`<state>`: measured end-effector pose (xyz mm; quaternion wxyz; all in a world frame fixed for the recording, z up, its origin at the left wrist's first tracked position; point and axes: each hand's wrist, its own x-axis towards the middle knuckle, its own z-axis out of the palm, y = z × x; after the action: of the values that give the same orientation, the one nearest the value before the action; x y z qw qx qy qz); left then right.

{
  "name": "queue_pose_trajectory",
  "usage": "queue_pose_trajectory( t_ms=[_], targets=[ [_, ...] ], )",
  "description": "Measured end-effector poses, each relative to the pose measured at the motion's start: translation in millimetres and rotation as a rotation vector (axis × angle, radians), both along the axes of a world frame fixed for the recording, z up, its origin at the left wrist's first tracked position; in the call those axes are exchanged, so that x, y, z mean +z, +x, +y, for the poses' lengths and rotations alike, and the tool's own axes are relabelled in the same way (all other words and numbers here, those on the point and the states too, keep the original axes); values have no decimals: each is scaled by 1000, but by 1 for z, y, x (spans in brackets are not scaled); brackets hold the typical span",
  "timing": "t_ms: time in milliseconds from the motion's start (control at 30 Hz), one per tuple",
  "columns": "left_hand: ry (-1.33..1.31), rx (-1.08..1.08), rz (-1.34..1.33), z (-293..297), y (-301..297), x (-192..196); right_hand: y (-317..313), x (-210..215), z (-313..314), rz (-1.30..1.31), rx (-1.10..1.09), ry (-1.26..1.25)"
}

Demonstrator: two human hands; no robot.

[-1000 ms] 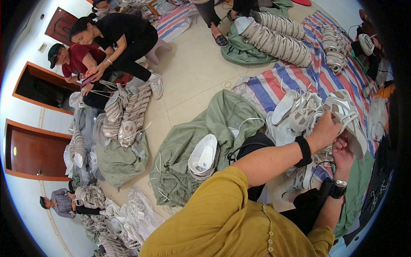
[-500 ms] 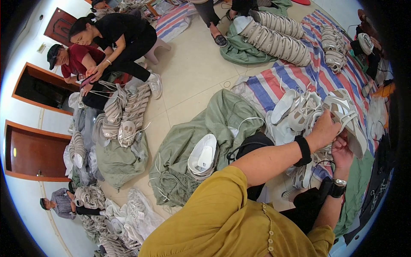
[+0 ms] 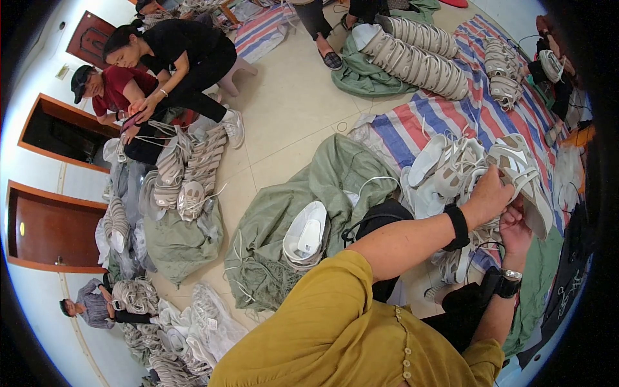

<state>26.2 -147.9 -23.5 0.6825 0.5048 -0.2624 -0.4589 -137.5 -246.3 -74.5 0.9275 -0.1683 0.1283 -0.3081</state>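
A beige and white sneaker (image 3: pixel 514 158) is held up at the right, its pale sole turned partly outward. My left hand (image 3: pixel 488 198), below a black wristband, grips its near side with closed fingers. Just beneath, my right hand (image 3: pixel 515 228), with a silver bracelet and a black band at the wrist, has curled fingers against the same sneaker; the fingertips are partly hidden. Behind and left of my hands lies a cluster of similar laced sneakers (image 3: pixel 451 169), some of it covered by my left forearm.
Green sacking (image 3: pixel 335 169) lies on the tiled floor, with stacked white shoes (image 3: pixel 305 235) on it. A striped sheet (image 3: pixel 412 126) carries long rows of sneakers (image 3: pixel 412 63). Two people (image 3: pixel 187 61) sit at the upper left by more shoes; another person (image 3: pixel 93 303) is at the far left.
My hands and the sneaker stay almost in place. The person at the far left has shifted an arm and leaned slightly.
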Motion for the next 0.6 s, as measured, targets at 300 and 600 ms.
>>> queue_pose_trajectory(
  t_ms=[300,600],
  targets=[
    [-13,0,7,3,1,4,-2,-5,-2,18,-18,-15],
    [-22,-43,116,11,4,17,-2,-6,-4,10,-5,-14]
  ],
)
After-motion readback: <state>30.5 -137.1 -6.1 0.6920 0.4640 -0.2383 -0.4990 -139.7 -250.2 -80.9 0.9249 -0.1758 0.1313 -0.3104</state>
